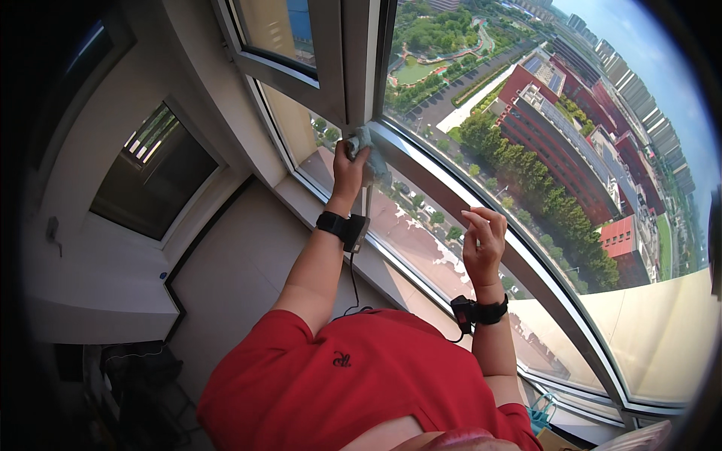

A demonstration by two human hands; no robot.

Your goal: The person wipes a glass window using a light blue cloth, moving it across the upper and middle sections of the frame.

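My left hand grips a crumpled grey-green cloth against the metal window frame, where the upright post meets the horizontal rail. Part of the cloth hangs below the fingers over the lower post. Raised in front of the window rail, my right hand has bent fingers and holds nothing visible. Whether its fingertips touch the thumb cannot be told. Both wrists wear black straps with small devices and cables. The large window pane is beyond the hands, with buildings, trees and a road far below.
A narrow sill runs under the lower panes. At the upper left is a window sash with a blue-tinted view. Dark items stand on the floor at the lower left. A teal bag is at the lower right.
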